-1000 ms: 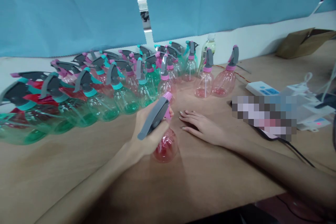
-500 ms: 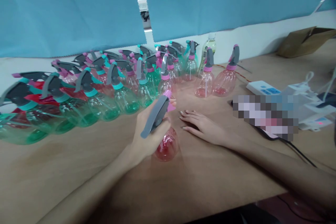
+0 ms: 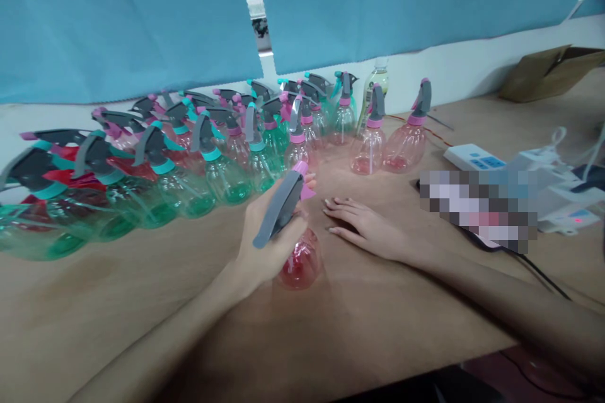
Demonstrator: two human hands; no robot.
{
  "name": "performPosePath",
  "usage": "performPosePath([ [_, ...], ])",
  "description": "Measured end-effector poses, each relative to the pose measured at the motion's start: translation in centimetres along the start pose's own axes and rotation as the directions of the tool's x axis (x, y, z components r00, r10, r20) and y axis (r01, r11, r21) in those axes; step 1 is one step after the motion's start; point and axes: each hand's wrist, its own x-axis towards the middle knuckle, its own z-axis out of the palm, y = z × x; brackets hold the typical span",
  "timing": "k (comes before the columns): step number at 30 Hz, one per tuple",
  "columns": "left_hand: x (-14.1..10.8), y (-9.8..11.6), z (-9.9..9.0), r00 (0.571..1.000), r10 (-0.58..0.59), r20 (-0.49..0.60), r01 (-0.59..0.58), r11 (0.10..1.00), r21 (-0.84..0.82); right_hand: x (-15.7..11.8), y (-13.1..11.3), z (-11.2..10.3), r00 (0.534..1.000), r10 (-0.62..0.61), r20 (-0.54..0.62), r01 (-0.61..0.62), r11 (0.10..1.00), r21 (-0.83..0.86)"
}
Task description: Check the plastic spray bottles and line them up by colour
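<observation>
My left hand (image 3: 265, 236) is wrapped round the neck of a pink spray bottle (image 3: 301, 267) that stands on the table in front of me. Its grey trigger head with a pink nozzle rises above my fingers, and the hand hides the collar. To the right of it, my right hand (image 3: 366, 230) lies flat on the tabletop, fingers stretched out and holding nothing. Behind both hands are more spray bottles, among them a clear pink one (image 3: 367, 148), another pink one (image 3: 405, 145) and a green one (image 3: 229, 176).
Several green and pink spray bottles crowd the left and back of the brown table (image 3: 378, 321). A drink bottle (image 3: 379, 85) stands by the wall. On the right are a power strip (image 3: 472, 156), a blurred-out flat device (image 3: 477, 211) with a cable, white plugs, and a cardboard box (image 3: 548, 72).
</observation>
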Motion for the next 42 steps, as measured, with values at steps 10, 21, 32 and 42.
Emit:
performPosePath([
  [10, 0.12, 0.06, -0.12, 1.0, -0.007, 0.005, 0.007, 1.0, 0.004, 0.01, 0.05, 0.06, 1.0, -0.009, -0.007, 0.009, 1.0, 0.0],
  [21, 0.26, 0.11, -0.1, 0.986, -0.073, 0.152, 0.104, 0.972, -0.209, 0.0, 0.12, 0.22, 1.0, -0.003, -0.015, 0.003, 1.0, 0.027],
  [32, 0.43, -0.18, 0.02, 0.985, -0.007, 0.175, 0.057, 0.957, -0.284, -0.11, 0.24, 0.34, 1.0, 0.001, -0.009, -0.001, 0.999, 0.037],
  [42, 0.54, 0.36, -0.35, 0.984, 0.0, 0.176, 0.039, 0.975, -0.219, -0.08, 0.12, 0.13, 1.0, 0.002, -0.01, -0.002, 0.998, 0.07],
])
